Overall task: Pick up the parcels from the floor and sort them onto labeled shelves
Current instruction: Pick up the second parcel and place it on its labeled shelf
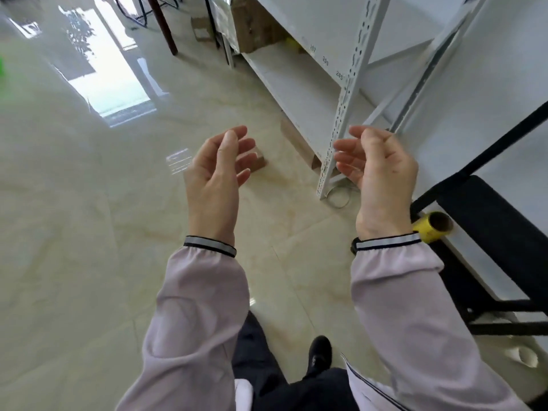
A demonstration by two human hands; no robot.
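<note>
My left hand and my right hand hang open in front of me, palms facing each other, fingers curled and apart, with nothing in them. A small brown parcel lies on the glossy floor just beyond my left fingers, partly hidden by them. A flat brown parcel lies under the bottom board of the white metal shelf. The shelf edge carries number labels such as 207, 206 and 205. A large cardboard box stands at the far end of the shelf.
A white slotted shelf post stands between my hands and the shelf. A tape ring lies at its foot. A yellow tape roll sits by a black frame at the right. Chair legs stand far back.
</note>
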